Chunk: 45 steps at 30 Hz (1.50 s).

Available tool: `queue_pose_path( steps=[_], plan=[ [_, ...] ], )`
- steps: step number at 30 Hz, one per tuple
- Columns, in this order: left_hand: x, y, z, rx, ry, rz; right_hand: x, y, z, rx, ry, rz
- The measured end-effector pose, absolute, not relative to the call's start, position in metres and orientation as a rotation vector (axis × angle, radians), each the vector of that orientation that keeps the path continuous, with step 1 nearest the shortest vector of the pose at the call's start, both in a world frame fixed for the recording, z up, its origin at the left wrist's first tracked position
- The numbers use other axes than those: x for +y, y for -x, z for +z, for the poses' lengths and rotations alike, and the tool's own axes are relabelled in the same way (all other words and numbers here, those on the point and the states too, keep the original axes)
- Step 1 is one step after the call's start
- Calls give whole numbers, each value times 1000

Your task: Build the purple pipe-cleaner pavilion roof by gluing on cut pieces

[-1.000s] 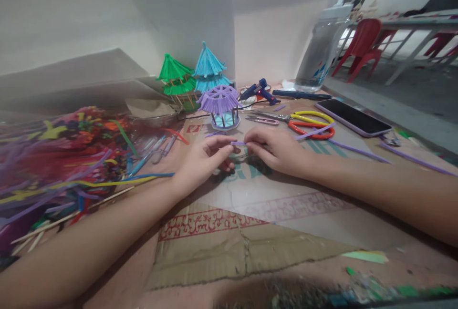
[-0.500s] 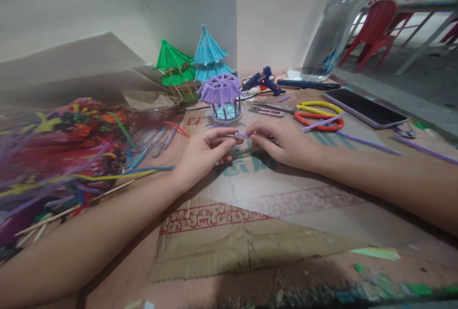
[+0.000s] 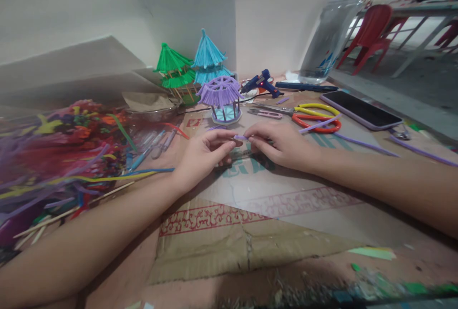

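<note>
A red chair [image 3: 378, 32] stands right of pale walls [image 3: 279, 23].

A craft workshop, from the glue gun [image 3: 264, 82], scissors [image 3: 296, 110] and miniature blue pagoda [image 3: 208, 56]

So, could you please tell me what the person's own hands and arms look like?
The left hand and right hand are ungloved. The left forearm and right forearm are bare, with no sleeve, watch or bracelet showing. Finer details, such as the nails, are too small to tell.
</note>
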State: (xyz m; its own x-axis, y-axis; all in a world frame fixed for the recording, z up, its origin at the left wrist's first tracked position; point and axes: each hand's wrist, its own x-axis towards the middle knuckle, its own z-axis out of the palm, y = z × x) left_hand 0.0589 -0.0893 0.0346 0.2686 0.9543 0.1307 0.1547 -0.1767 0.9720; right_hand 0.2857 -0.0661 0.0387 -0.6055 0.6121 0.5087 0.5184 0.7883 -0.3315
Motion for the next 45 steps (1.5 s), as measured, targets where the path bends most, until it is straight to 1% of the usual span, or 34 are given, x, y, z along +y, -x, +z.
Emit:
queue_pose_path(
  steps=[12,19,38,45],
  plan=[
    [-87,-59,33,1096,-1553,1030,-66,-284,41,-2336,868,330],
    [-89,-58,34,1029,-1573,1037,-64,-283,38,-2246,874,581],
    [-89,-62,37,1089,-1598,1059,-66,-281,42,-2368,853,380],
    [-87,-60,34,1082,-1594,1051,-66,-281,40,-2348,866,383]
  ],
)
